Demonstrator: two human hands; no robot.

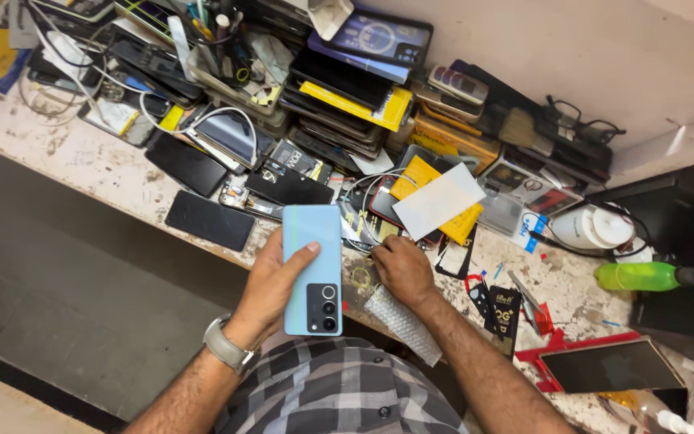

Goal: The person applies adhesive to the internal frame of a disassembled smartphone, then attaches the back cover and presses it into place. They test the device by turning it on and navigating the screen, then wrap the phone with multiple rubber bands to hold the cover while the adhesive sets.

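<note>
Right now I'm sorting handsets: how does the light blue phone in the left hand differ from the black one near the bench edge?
The light blue phone is held off the bench in the left hand; the black phone lies flat, untouched. The blue one shows its back with the camera block; the black one shows a plain dark face. Both are slim rectangular handsets.

Bright even overhead light, soft shadows, sharp focus, wide-angle edge distortion.

Worn workbench w/ phones (stacked)
</note>
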